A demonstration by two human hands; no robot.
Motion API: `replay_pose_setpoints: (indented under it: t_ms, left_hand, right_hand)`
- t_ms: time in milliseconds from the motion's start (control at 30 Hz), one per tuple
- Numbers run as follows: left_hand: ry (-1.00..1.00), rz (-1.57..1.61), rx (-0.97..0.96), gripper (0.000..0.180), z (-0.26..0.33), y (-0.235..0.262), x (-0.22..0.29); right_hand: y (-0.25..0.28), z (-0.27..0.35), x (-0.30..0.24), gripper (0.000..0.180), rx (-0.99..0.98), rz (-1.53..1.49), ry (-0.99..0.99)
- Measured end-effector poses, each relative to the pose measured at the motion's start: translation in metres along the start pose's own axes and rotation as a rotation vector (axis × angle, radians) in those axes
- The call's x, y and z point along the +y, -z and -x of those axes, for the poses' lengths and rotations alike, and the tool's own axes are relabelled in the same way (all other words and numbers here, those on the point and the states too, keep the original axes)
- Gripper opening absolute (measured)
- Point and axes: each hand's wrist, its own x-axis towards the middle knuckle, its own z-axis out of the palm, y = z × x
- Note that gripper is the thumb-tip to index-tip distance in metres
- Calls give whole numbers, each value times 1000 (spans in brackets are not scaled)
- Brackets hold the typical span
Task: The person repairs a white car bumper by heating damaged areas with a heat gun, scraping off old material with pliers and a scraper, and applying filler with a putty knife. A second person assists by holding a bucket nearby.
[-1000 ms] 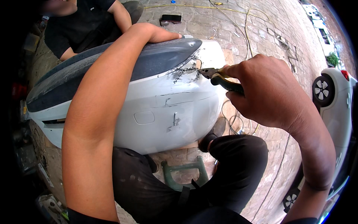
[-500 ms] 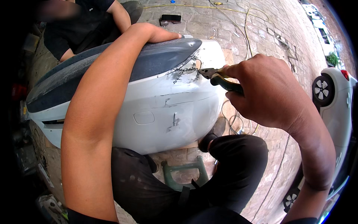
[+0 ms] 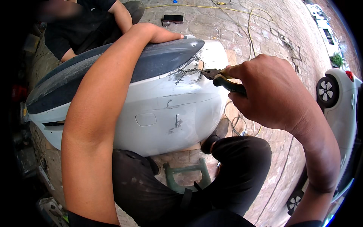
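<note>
Gripping metal-nosed pliers (image 3: 225, 83), the right hand (image 3: 270, 90) hovers beside the scuffed, curved bumper (image 3: 164, 108); whether the left hand (image 3: 165, 36) grips is hidden.

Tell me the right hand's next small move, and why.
Probably a gentle squeeze of the pliers by the right hand: their tip is at the dark jagged marks on the white bumper, and the left hand lies at its far edge, perhaps steadying it. Whether the pliers grip anything is too small to tell.
</note>
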Motion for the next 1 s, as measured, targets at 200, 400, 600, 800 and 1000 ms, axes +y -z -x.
replay_pose_setpoints:
  t_ms: [200, 400, 600, 800, 1000]
  left_hand:
    - [-78, 29, 0, 99, 17, 2, 2]
    - [-23, 40, -12, 94, -8, -2, -7]
    - [-30, 45, 10, 98, 0, -2, -3]
    - [-12, 63, 22, 97, -2, -2, -7]
    - [0, 47, 16, 95, 3, -1, -1]
  right_hand:
    - [-3, 9, 13, 37, 97, -75, 79]
    - [0, 26, 27, 39, 153, -135, 111]
    - [-6, 26, 34, 38, 202, -133, 133]
    - [-1, 19, 21, 39, 223, -131, 156]
    - [-3, 13, 12, 39, 186, -98, 117]
